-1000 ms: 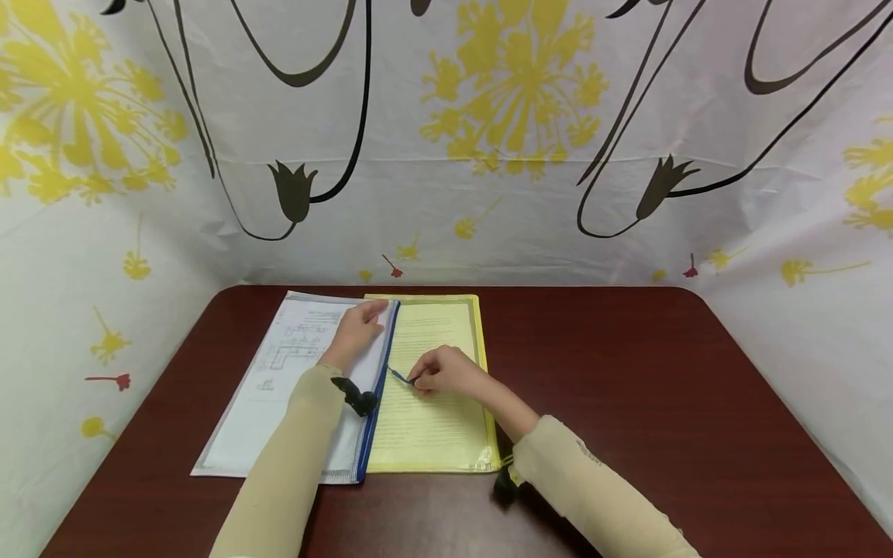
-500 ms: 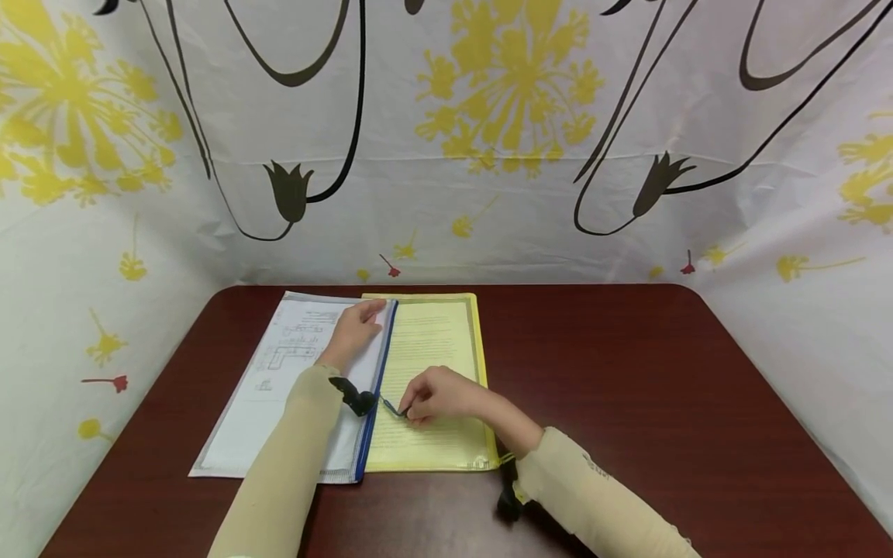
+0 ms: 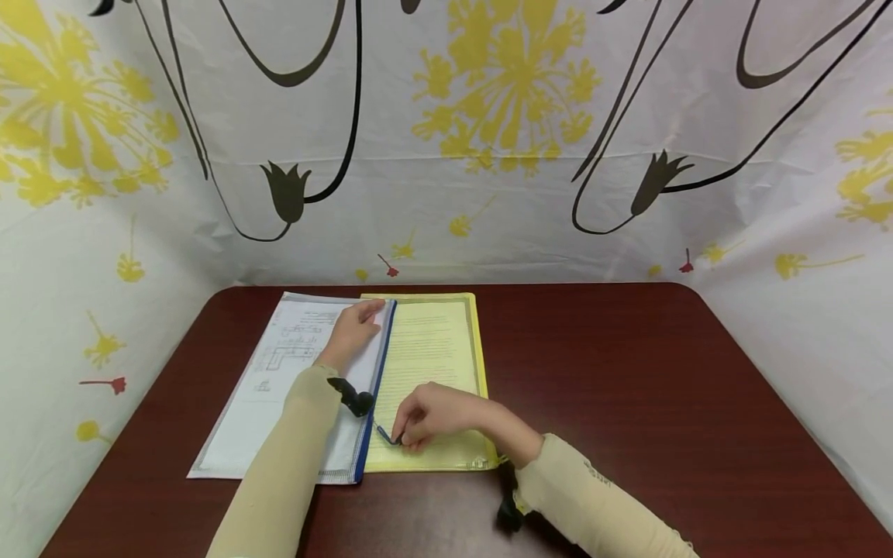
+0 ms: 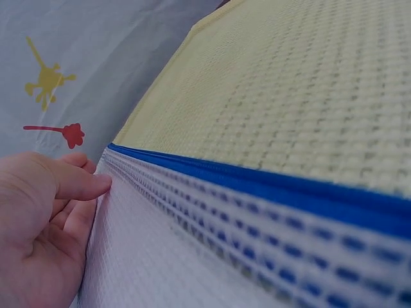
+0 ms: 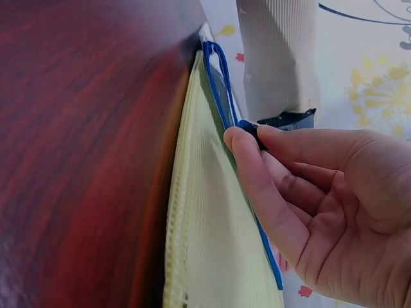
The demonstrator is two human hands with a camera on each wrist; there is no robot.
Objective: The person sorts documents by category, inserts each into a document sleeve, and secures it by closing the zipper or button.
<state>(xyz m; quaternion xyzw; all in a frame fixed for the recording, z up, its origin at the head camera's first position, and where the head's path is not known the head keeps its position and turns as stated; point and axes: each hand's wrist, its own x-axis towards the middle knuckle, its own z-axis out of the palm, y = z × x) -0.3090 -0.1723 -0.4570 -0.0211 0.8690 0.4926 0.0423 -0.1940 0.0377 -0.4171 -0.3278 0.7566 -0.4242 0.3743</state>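
Observation:
A white mesh zip pouch (image 3: 233,434) with printed sheets inside lies on the table, its blue zipper (image 3: 362,453) running along the right side. My left hand (image 3: 354,329) holds the pouch's far right corner; the left wrist view shows the thumb on top at the edge, the fingers beyond it. With thumb and forefinger, my right hand (image 3: 436,415) pinches the dark end of the blue zipper pull (image 3: 383,434) near the lower end of the zipper. In the right wrist view the zipper edges (image 5: 218,64) stand apart between the pull and the near corner.
A yellow mesh pouch (image 3: 436,341) with a printed sheet lies partly under the white one. Both rest on a dark red-brown table (image 3: 593,372). A patterned white cloth (image 3: 446,225) hangs behind the table and at both sides.
My right hand has moved down along the blue zipper toward the near edge, drawing the zipper pull with it. The left hand stays at the far corner.

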